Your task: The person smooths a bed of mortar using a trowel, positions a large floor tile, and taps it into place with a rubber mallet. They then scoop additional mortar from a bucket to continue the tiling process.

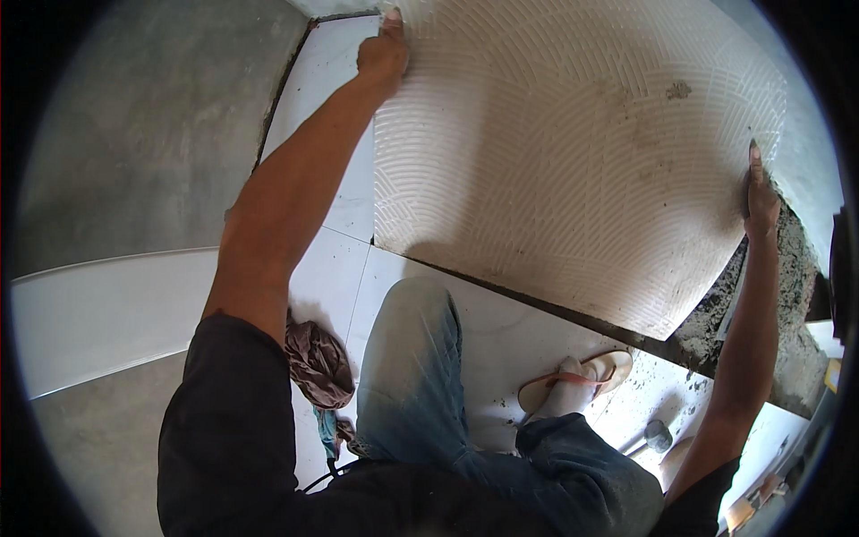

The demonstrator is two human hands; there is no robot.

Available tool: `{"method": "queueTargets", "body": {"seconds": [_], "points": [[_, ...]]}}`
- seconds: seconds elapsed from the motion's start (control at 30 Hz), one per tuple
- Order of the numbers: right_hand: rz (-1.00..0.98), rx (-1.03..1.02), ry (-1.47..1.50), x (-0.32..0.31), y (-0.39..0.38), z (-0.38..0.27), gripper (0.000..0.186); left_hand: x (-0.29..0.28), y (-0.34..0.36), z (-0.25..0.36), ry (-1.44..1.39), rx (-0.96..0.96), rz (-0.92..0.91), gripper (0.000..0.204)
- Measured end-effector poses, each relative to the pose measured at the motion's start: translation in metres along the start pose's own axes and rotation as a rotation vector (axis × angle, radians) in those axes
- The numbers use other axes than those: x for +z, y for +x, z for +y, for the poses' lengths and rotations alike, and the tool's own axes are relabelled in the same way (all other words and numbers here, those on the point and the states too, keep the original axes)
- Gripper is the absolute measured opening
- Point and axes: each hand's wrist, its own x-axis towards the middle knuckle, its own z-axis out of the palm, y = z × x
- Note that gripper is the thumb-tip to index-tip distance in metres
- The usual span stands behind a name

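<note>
Dark sleeves (pixel 228 403); arms (pixel 277 201) spread wide; left hand (pixel 383 61), right hand (pixel 761 199) grip tile (pixel 573 188).

No lettering, label or number can be read here.

A ridged slab (pixel 573 179) blocks the tiled floor (pixel 488 353) ahead, brown cloth (pixel 319 362) near its left edge; room lies between knee (pixel 407 318) and sandal (pixel 619 365)

Large beige tile (pixel 555 188), ridged face up (swirling arcs, dark smudges), near edge beside white floor tiles (pixel 492 358).
</note>
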Motion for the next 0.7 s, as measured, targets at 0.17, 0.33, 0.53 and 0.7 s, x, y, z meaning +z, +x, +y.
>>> {"method": "queueTargets", "body": {"seconds": [0.17,0.33,0.53,0.7], "points": [[-0.081,0.128,0.145,0.032,0.005,0.015,0.094,0.016,0.014,-0.029,-0.032,-0.050,-0.078,0.096],[-0.089,-0.016,0.190,0.040,-0.006,0.006,0.099,0.018,0.013,-0.021,-0.058,-0.088,-0.034,0.095],[-0.106,0.143,0.014,0.034,-0.008,0.006,0.092,0.036,0.035,-0.026,-0.096,-0.060,-0.101,0.091],[-0.061,0.232,-0.149,0.065,0.001,0.022,0.122,0.049,0.080,-0.058,0.025,0.042,0.025,0.081]]}}
